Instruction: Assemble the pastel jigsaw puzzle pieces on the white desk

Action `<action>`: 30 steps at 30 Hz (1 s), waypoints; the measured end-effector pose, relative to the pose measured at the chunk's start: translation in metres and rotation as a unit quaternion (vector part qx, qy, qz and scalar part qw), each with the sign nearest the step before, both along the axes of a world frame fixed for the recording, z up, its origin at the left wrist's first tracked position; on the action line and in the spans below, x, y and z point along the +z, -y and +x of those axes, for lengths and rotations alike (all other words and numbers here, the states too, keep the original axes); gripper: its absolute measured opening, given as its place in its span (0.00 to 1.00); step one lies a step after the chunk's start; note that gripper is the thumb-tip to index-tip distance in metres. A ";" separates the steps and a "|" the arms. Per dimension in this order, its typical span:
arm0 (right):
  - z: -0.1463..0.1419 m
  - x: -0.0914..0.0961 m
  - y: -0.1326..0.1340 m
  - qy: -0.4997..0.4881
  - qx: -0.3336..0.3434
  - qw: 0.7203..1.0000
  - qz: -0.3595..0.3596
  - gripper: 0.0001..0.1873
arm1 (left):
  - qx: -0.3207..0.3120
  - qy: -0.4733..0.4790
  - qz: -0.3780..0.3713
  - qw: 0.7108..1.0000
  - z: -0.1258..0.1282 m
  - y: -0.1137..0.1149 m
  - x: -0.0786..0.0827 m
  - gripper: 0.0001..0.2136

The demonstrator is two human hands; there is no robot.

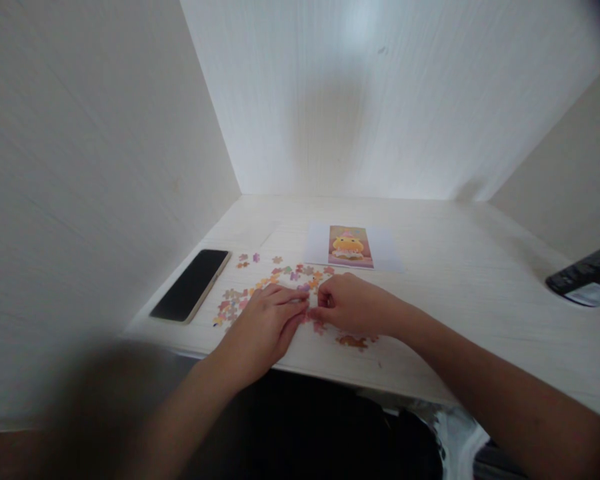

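Several small coloured jigsaw pieces (240, 297) lie scattered on a pale wooden desk (480, 293). My left hand (267, 320) rests flat over the pieces with its fingers stretched out to the right. My right hand (350, 303) is curled, and its fingertips pinch a small piece where they meet the left fingertips. A few joined pieces (353, 341) lie just in front of the right wrist. A picture card (350, 246) with a yellow cartoon figure lies on a white sheet behind the hands.
A black phone (193, 285) lies face up at the desk's left, next to the left wall panel (80, 200). A dark packet (587, 277) sits at the far right edge. Pale panels close off the desk at the back and the sides.
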State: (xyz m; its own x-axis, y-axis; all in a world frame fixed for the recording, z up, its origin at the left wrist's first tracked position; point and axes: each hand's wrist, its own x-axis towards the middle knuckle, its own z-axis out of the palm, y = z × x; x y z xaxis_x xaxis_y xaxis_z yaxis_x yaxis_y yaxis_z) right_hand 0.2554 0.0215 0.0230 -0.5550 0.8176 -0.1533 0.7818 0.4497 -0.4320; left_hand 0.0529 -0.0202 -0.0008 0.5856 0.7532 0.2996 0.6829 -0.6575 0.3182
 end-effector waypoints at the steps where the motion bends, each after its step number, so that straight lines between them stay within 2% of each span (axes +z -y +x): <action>1: 0.000 0.000 0.000 -0.003 -0.005 1.000 0.005 0.15 | 0.002 -0.001 0.000 1.000 0.000 0.000 0.000 0.13; 10: -0.002 -0.003 -0.001 -0.011 -0.010 0.999 0.030 0.14 | 0.014 -0.004 0.000 1.000 0.002 0.000 0.006 0.12; 24: 0.002 -0.004 -0.002 -0.029 -0.012 0.999 0.043 0.12 | 0.003 0.008 0.006 1.000 0.000 -0.003 0.001 0.12; 30: 0.003 -0.009 -0.006 -0.041 -0.014 0.998 0.039 0.13 | 0.028 0.028 0.037 0.999 0.002 0.014 0.013 0.09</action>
